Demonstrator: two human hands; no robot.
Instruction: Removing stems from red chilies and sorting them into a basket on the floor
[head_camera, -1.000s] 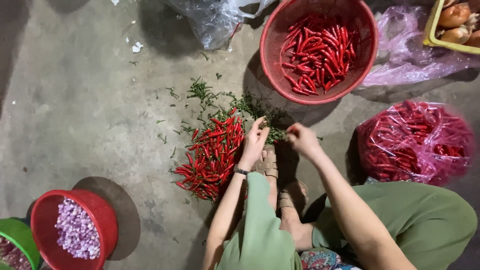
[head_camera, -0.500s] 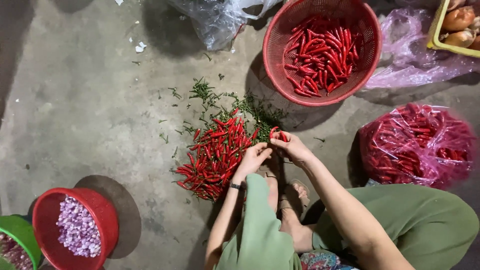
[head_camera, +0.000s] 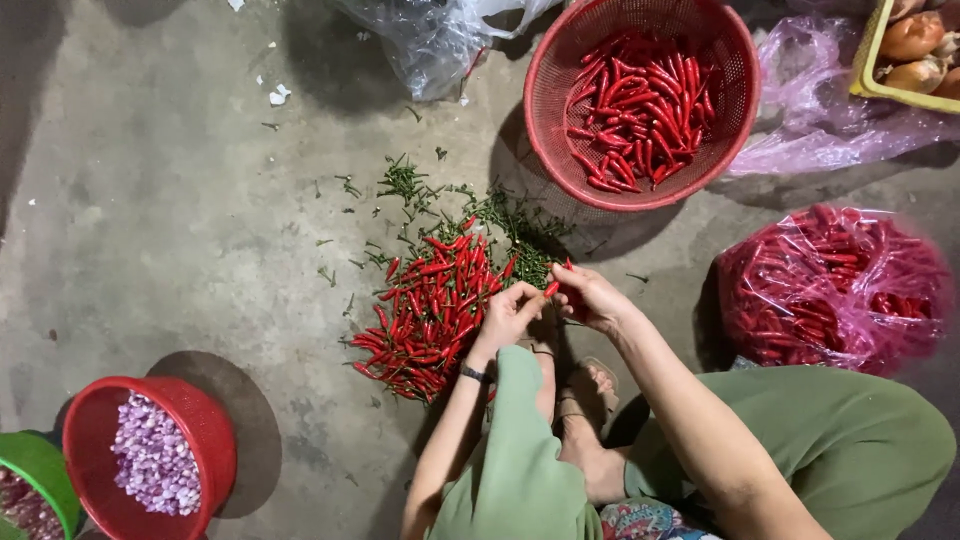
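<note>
While pinching, both curled hands (head_camera: 550, 305).

Chilli pile (head_camera: 432, 305) lies left of basket (head_camera: 555, 70).

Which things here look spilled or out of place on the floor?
Green stems lie scattered loose on the concrete floor beyond the chilli pile, not gathered in any container. A few white scraps lie near the clear bag. Both hands hold one chilli.
</note>
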